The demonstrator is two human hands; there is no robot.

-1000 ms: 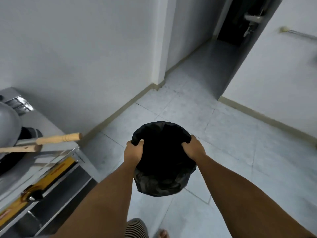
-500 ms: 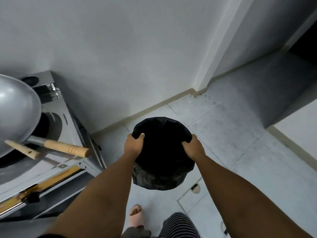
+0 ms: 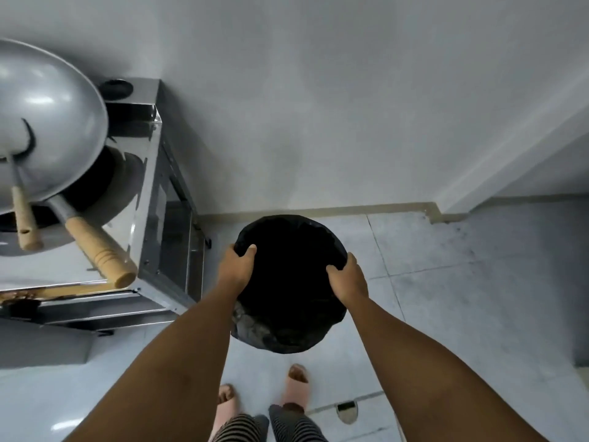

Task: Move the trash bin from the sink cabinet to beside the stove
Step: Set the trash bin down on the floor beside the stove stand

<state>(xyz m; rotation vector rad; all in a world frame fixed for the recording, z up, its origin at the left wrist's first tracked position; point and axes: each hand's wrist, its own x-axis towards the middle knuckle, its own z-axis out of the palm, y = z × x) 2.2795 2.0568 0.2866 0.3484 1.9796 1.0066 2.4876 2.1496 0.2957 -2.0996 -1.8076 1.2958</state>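
The trash bin (image 3: pixel 290 282) is round and lined with a black plastic bag. I hold it out in front of me above the tiled floor, just right of the steel stove unit (image 3: pixel 153 218). My left hand (image 3: pixel 237 269) grips the rim on the left, thumb over the edge. My right hand (image 3: pixel 347 279) grips the rim on the right. The bin's inside is dark and I cannot see its contents. Its underside is hidden, so I cannot tell whether it touches the floor.
A large metal wok (image 3: pixel 47 129) with a wooden handle (image 3: pixel 98 250) juts off the stove toward the bin. A second wooden handle (image 3: pixel 24 224) rests in the wok. The white wall (image 3: pixel 318 106) and its baseboard (image 3: pixel 318 211) lie just behind the bin. My feet in slippers (image 3: pixel 296 384) stand below.
My view has swung left and down, so the stove and wok fill more of the left side. The bin now hangs close beside the stove's right side, near the wall. Both hands keep their grip.
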